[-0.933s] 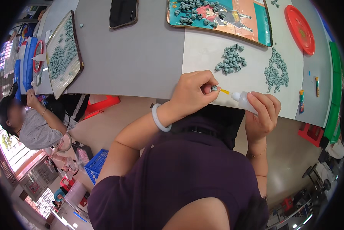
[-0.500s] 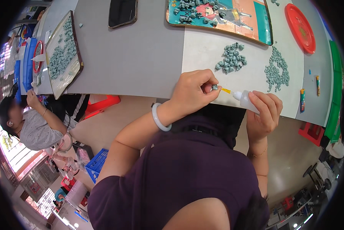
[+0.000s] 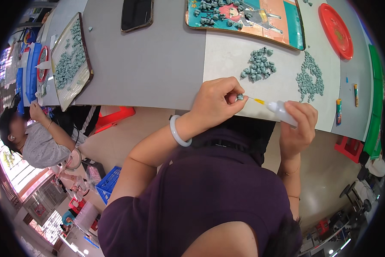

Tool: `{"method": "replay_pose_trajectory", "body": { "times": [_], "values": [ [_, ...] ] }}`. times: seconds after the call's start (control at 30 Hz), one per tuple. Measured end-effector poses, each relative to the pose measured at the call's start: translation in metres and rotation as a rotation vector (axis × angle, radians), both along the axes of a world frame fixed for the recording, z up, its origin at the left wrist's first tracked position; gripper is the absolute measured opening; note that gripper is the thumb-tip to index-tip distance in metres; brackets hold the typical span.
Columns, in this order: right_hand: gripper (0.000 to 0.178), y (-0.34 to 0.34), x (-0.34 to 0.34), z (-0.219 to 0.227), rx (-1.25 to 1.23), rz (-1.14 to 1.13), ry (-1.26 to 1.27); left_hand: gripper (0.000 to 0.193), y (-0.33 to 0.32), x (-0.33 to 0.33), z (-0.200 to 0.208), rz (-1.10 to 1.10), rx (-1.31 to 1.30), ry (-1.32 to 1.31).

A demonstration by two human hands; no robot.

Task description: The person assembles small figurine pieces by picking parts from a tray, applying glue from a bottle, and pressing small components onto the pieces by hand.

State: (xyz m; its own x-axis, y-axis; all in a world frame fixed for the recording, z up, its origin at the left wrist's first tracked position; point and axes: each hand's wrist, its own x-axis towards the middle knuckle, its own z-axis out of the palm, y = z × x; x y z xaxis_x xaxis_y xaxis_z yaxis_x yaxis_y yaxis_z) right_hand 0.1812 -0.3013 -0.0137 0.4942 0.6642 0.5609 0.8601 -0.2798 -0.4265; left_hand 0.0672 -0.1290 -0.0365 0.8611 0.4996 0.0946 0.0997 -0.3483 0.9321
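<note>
Between thumb and fingertips, my left hand [image 3: 218, 100] pinches a small grey-green molded piece [image 3: 240, 97] just above the table's near edge. My right hand [image 3: 300, 124] is closed around a white squeeze bottle [image 3: 282, 112] with a yellow-based needle tip [image 3: 258, 101]. The bottle is tilted, its thin needle pointing left at the piece; whether the needle touches it is too small to tell. Past my hands lies a pile of larger grey-green pieces [image 3: 259, 65]. To its right is a spread of smaller grey-green bits [image 3: 310, 79].
A picture-printed tray [image 3: 282, 32] with more pieces lies at the back, near a red plate [image 3: 336, 32]. Two small tubes [image 3: 339, 112] lie at right. A phone [image 3: 137, 15] and another filled tray [image 3: 85, 73] are leftward. A person [image 3: 42, 137] sits at far left.
My right hand has drawn the bottle slightly right and away from the piece, so more of the needle shows. My left hand has stayed nearly still, holding the piece.
</note>
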Motion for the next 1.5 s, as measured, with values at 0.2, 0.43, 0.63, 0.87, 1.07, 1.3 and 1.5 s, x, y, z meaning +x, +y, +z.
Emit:
{"method": "replay_pose_trajectory", "body": {
  "times": [0.2,0.43,0.63,0.87,1.07,1.3,1.5],
  "values": [
    [0.02,-0.042,0.033,-0.016,0.224,-0.387,0.593,0.016,0.002,0.001,0.0,-0.018,-0.004,-0.078],
    [0.034,-0.079,0.077,-0.044,0.358,-0.36,0.66,0.018,0.001,0.0,0.002,-0.028,0.002,-0.095],
    [0.026,-0.056,0.041,-0.029,0.18,-0.489,-0.173,0.02,-0.001,0.001,0.004,-0.014,-0.009,-0.089],
    [0.015,-0.035,0.042,-0.026,0.074,-0.503,0.012,0.019,-0.002,0.0,0.004,-0.014,0.011,-0.084],
    [0.027,-0.041,0.051,-0.012,-0.189,-0.338,0.043,0.019,-0.003,0.0,0.003,-0.003,-0.021,-0.095],
    [0.032,-0.064,0.054,-0.011,-0.216,-0.313,0.085,0.019,-0.003,-0.001,0.003,-0.002,-0.024,-0.043],
    [0.044,-0.086,0.084,-0.034,0.416,-0.467,0.437,0.018,-0.005,0.0,0.006,0.012,-0.104,-0.025]
  ]
}}
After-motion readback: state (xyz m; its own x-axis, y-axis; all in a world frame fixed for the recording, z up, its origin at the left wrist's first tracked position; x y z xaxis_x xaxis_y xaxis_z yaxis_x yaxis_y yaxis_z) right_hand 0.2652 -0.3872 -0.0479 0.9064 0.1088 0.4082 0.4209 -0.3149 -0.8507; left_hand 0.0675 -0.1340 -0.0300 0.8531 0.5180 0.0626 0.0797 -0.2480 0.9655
